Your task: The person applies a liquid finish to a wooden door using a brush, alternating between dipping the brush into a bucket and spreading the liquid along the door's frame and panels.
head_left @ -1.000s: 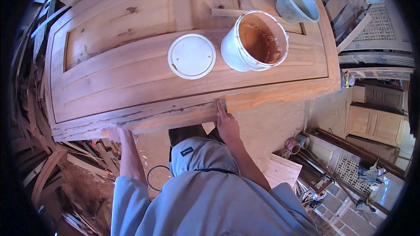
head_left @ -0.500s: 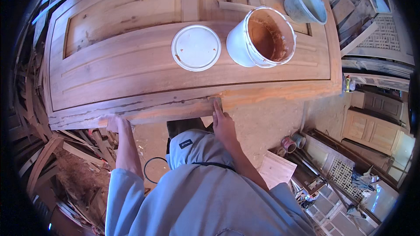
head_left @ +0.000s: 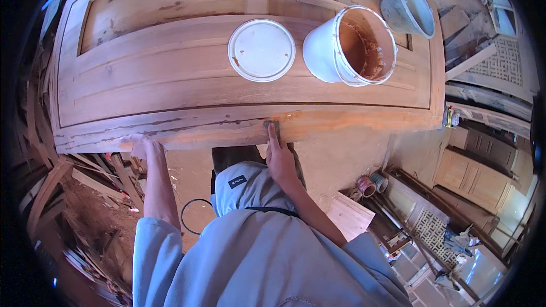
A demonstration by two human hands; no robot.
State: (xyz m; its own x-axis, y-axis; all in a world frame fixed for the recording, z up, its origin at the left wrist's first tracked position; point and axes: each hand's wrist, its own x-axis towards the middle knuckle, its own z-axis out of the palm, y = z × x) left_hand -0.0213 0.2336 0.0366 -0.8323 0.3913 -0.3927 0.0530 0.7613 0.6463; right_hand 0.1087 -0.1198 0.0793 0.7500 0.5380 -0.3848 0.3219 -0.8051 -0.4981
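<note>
A large wooden panelled door [head_left: 170, 88] lies flat in front of me. My right hand [head_left: 281, 159] grips a dark, flat putty scraper [head_left: 275, 129], with the index finger stretched along it. Its blade rests on the door's near rail, where an orange filler smear [head_left: 341, 121] meets dark, streaked bare wood. At the left part of the same edge is my left hand [head_left: 145, 146], beside a small orange patch; its fingers are blurred. A white bucket [head_left: 321, 54] coated inside with orange-brown filler stands on the door. Left of it lies a round white lid [head_left: 261, 50].
A grey bucket [head_left: 398, 8] stands at the door's far right, near a loose wooden strip [head_left: 319, 1]. Scrap wood [head_left: 102, 187] is heaped on the left floor. Paint tins [head_left: 367, 185], a lattice panel [head_left: 435, 230] and cabinet doors [head_left: 472, 173] stand at the right.
The scraper in my right hand has moved slightly left along the rail. My left hand has shifted a little along the edge too. The view has tilted slightly.
</note>
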